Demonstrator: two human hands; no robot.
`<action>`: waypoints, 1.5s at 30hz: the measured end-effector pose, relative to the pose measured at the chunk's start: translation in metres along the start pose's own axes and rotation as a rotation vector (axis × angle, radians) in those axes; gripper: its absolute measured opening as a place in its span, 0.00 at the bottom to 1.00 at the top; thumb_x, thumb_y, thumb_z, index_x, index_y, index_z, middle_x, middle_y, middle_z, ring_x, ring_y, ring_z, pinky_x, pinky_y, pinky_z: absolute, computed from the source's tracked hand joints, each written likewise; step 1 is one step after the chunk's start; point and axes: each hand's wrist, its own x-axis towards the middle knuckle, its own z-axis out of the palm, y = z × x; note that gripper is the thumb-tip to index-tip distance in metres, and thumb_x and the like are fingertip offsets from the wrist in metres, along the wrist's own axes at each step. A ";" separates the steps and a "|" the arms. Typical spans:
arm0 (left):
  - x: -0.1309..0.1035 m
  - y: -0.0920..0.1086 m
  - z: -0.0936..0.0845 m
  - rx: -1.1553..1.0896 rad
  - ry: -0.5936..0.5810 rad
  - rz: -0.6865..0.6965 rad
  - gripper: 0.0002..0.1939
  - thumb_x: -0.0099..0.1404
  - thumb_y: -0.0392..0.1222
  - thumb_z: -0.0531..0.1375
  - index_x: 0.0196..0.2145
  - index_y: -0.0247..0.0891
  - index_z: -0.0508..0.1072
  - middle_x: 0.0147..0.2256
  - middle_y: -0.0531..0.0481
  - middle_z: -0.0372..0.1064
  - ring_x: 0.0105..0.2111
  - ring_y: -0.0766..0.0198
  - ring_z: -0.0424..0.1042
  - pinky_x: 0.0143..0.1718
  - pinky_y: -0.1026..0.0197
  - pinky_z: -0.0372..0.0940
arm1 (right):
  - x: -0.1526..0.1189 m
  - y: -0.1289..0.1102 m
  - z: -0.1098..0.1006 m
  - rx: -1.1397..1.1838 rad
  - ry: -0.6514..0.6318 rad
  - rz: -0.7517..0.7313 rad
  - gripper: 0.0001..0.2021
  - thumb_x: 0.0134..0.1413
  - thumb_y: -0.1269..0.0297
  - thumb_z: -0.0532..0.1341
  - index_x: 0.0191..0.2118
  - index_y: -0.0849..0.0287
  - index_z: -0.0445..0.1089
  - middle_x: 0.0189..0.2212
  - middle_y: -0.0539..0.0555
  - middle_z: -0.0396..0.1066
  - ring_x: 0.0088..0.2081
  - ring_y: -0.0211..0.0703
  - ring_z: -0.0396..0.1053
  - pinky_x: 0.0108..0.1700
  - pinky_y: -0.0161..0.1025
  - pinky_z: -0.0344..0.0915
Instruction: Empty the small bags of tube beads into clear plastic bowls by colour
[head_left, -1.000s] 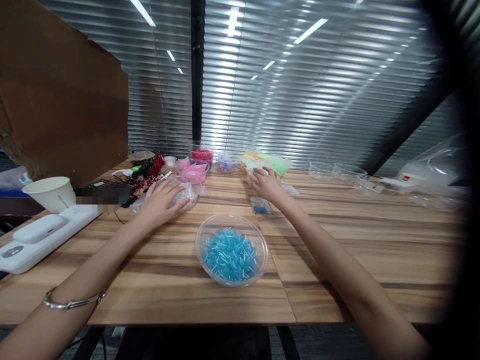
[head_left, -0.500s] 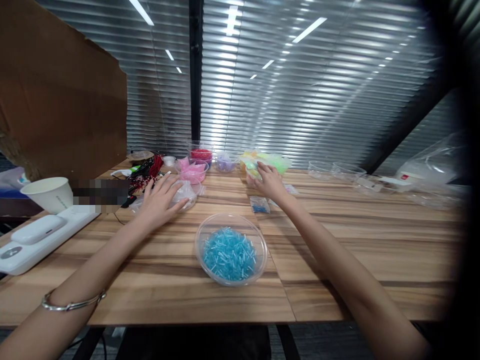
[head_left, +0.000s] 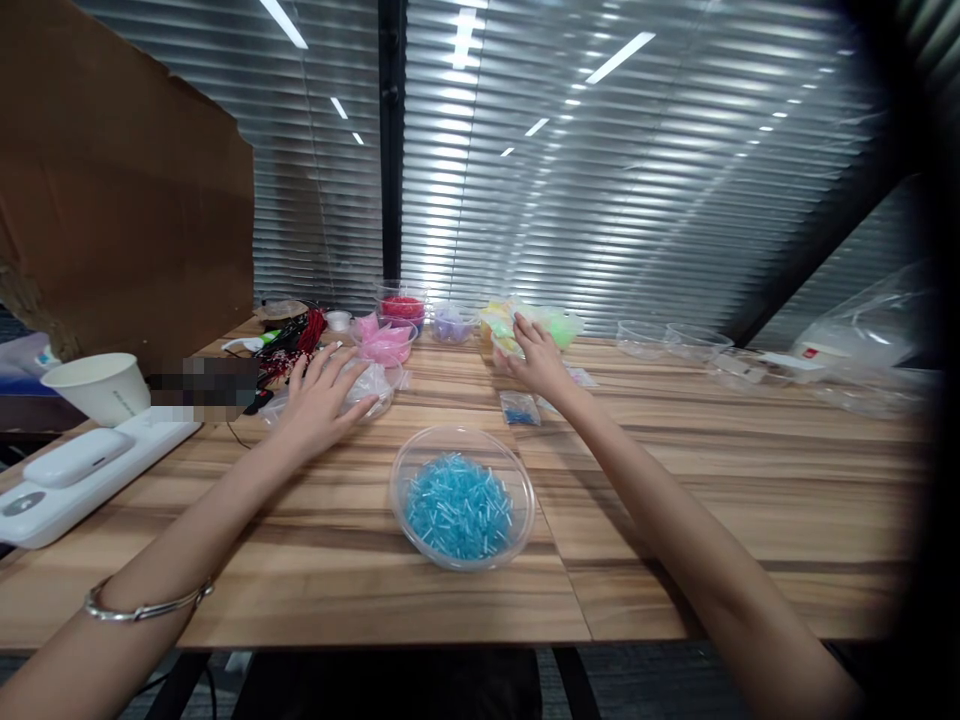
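Observation:
My left hand (head_left: 322, 400) is open with its fingers spread over a bowl holding clear plastic bags (head_left: 373, 388) at the left. Further back, my right hand (head_left: 536, 357) reaches to a bowl of yellow and green packets (head_left: 501, 322), fingers stretched out over its near side; whether they touch the packets I cannot tell. Between my forearms a clear round bowl (head_left: 400, 505) stands near the table's front edge, with short blue tube beads (head_left: 459, 508) in it. A small bag of dark blue beads (head_left: 520, 408) lies just left of my right wrist.
Behind my left hand are a bowl of pink packets (head_left: 386, 343), a tub of red beads (head_left: 402, 306) and a bundle of dark cords (head_left: 292, 340). A paper cup (head_left: 101, 390) and a white power strip (head_left: 82, 475) sit left. Clear containers (head_left: 697, 345) stand back right.

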 end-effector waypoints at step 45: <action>-0.001 0.000 0.001 -0.004 0.012 0.013 0.23 0.68 0.53 0.51 0.58 0.47 0.63 0.62 0.46 0.57 0.64 0.46 0.47 0.63 0.38 0.37 | 0.004 -0.011 -0.016 0.262 -0.010 -0.084 0.36 0.60 0.65 0.50 0.70 0.59 0.34 0.70 0.52 0.32 0.70 0.44 0.34 0.67 0.47 0.46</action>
